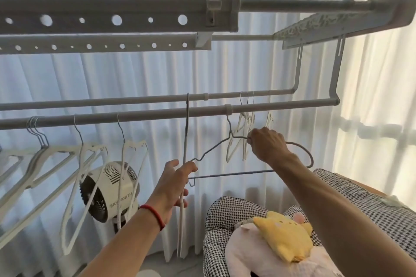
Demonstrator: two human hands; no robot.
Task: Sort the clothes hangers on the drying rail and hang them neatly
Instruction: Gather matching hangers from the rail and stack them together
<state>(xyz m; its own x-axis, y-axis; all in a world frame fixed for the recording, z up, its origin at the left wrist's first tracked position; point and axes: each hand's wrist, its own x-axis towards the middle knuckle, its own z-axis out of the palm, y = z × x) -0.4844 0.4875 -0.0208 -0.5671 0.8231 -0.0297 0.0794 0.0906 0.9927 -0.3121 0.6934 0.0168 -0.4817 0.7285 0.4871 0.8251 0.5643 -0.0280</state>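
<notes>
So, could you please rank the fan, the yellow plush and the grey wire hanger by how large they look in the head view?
1. Grey wire hanger, widest span.
2. Fan and yellow plush look alike; the plush lies nearer the camera, so I won't rank them.

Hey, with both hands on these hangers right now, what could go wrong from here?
1. The grey hanger hangs tilted from the front rail while the right hand grips its shoulder; it might slip off.
2. The left hand holds an edge-on white hanger crossing the grey one; they may tangle.
</notes>
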